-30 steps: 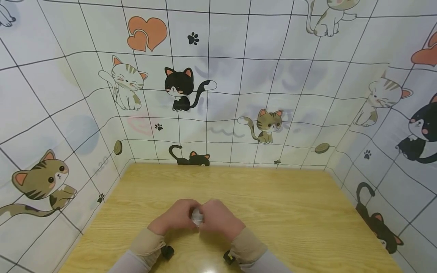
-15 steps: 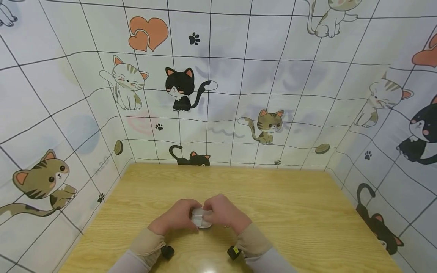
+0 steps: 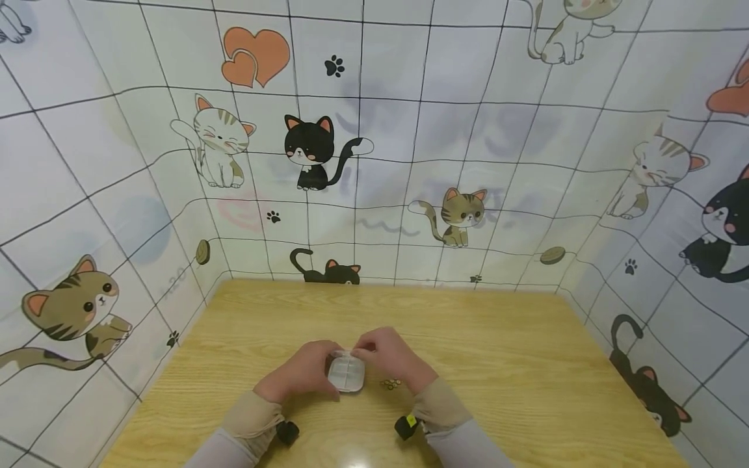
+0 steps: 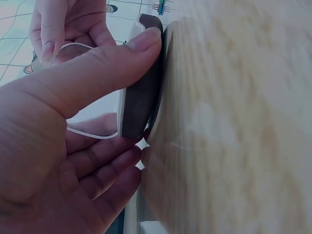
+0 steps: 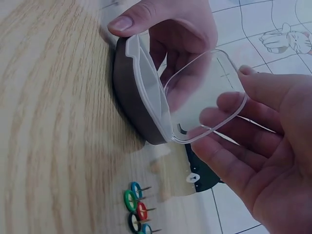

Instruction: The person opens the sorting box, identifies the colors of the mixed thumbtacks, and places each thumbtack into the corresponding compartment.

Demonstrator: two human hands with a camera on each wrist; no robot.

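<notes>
Holding a little box point(image 3: 346, 377), the left hand point(image 3: 305, 370) has its thumb on the rim and its fingers curled round the side. The box sits on the desk point(image 3: 497, 351), a bit nearer the left edge than the right edge, and well apart from the back edge. It is dark outside and white inside, and thin walls split it into small rooms. The right hand point(image 3: 389, 357) pinches the see-through lid point(image 5: 195, 97) between its thumb and fingers. The lid is up and leans at a slant, on the side of the box that faces the desk's back edge. Near the box, toward the right edge of the desk, some tacks point(image 5: 139, 207) lie close together. Their round heads are green, red, blue and black, and their points stick up. Past the back edge is a white wall point(image 3: 386, 130) with cats on it.
</notes>
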